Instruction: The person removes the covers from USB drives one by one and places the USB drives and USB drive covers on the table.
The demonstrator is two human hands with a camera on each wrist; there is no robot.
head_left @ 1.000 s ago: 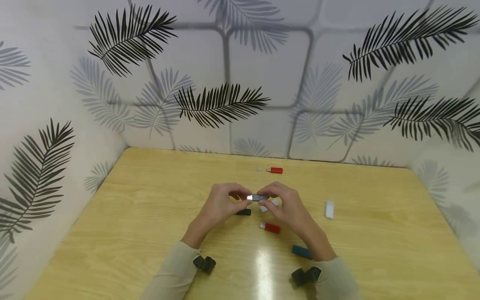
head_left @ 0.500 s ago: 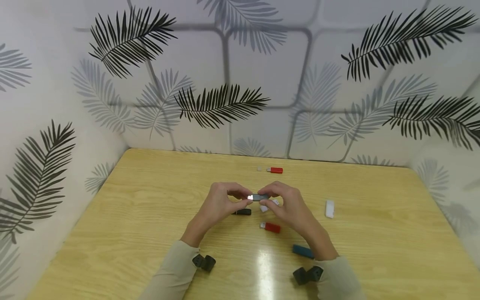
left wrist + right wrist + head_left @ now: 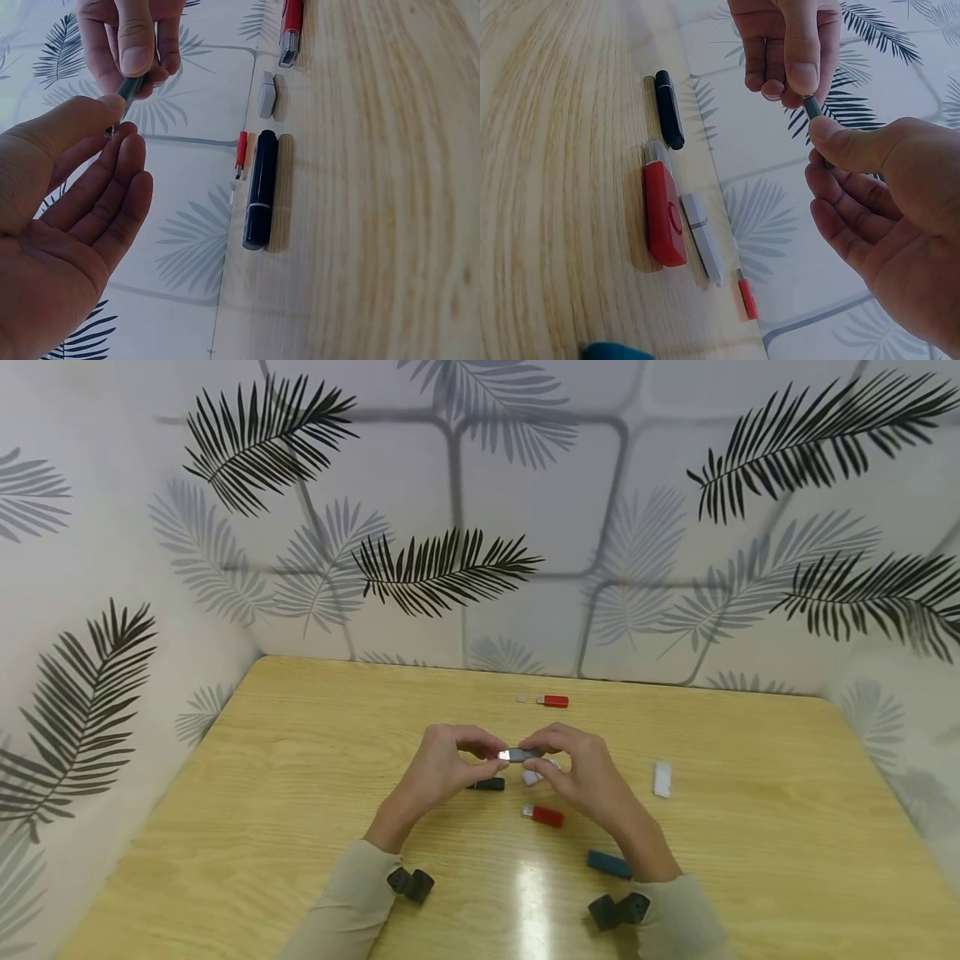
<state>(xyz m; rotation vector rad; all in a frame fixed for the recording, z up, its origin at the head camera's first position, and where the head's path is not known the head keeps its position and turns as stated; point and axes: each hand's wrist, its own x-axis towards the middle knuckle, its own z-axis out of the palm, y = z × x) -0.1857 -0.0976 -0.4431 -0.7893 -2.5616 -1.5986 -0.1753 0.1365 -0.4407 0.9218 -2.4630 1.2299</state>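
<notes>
Between my two hands, raised over the table, is a grey-green USB flash drive (image 3: 515, 755) with a shiny metal plug pointing left. My left hand (image 3: 448, 764) pinches the plug end between thumb and index finger, the other fingers loosely bent in the left wrist view. With thumb and fingertips, my right hand (image 3: 576, 770) grips the body's other end. Fingertips cover both ends of the drive. Below the hands lie a black capped USB stick (image 3: 261, 191), a white USB stick (image 3: 703, 238) and a red USB stick (image 3: 664, 214) with its plug showing.
A blue stick (image 3: 608, 864) lies by the right forearm. Farther right is another white stick (image 3: 662, 779). Toward the wall lies a small red USB stick (image 3: 555, 702) beside a tiny pale piece (image 3: 521, 698). A leaf-patterned wall (image 3: 525, 618) borders the wooden table (image 3: 300, 793).
</notes>
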